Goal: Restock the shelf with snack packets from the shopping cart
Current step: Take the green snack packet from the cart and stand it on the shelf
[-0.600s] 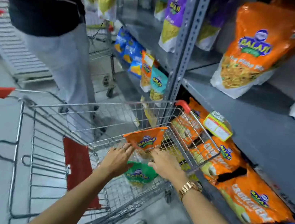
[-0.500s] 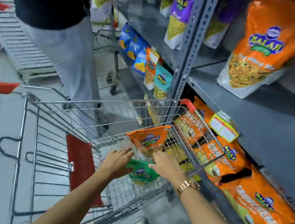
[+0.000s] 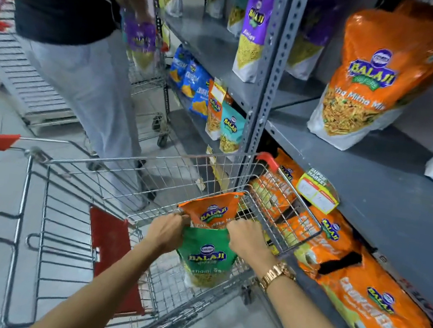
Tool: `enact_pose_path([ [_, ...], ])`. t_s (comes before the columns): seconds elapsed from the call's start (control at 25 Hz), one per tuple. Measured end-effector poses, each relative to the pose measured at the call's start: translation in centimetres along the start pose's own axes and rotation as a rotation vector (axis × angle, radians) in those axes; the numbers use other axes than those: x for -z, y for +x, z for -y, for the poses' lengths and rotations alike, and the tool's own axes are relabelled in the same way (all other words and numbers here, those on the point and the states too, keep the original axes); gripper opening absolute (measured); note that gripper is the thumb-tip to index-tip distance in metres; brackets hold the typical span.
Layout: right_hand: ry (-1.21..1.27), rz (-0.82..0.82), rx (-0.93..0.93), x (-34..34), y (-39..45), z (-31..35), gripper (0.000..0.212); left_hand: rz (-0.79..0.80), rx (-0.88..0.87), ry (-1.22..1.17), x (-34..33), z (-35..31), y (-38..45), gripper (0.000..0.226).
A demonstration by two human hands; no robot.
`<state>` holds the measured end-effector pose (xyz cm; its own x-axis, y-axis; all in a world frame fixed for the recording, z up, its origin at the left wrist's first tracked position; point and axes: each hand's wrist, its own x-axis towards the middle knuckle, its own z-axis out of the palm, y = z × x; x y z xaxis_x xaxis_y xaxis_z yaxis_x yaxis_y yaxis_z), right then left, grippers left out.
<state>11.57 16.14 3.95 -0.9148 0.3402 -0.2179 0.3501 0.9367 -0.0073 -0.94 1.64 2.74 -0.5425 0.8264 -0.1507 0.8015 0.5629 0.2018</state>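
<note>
Left hand [image 3: 165, 230] and right hand [image 3: 248, 239] both reach into the cart [image 3: 237, 164], each curled around a side of the orange packet [image 3: 210, 213], which stands upright inside the basket. Green packet [image 3: 206, 257] sits just in front of it, between the wrists, touching the left palm; whether either hand grips it, cannot tell. Gold watch [image 3: 275, 275] on right wrist. Shelf [image 3: 373, 186] to the right holds more orange packets.

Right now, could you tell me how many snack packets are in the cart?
2 in view: an orange packet between both hands, and a green packet just below it. Others may be hidden behind them.
</note>
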Motion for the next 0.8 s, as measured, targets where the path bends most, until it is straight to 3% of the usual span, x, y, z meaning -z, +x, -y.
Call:
enact_pose_path([
  [0.28,0.160,-0.348,-0.147,11.2,-7.1,-5.2,0.011,-0.512,-0.141,-0.482,11.5,-6.8,-0.2,0.024],
  [0.4,0.209,-0.585,-0.269,15.8,-12.1,-8.2,0.014,-0.633,-0.065,-1.023,15.8,-12.5,0.3,0.018],
  [0.48,0.227,-0.762,-0.370,17.9,-15.7,-10.2,0.012,-0.611,-0.111,-1.329,18.1,-17.1,0.6,0.018],
  [0.56,0.226,-0.907,-0.463,19.4,-19.0,-12.3,0.012,-0.545,-0.200,-1.472,19.8,-21.9,1.1,0.016],
  [0.8,0.101,-1.127,-0.722,20.8,-28.6,-18.5,0.014,-0.290,-0.376,-1.603,20.8,-36.3,3.1,0.026],
])
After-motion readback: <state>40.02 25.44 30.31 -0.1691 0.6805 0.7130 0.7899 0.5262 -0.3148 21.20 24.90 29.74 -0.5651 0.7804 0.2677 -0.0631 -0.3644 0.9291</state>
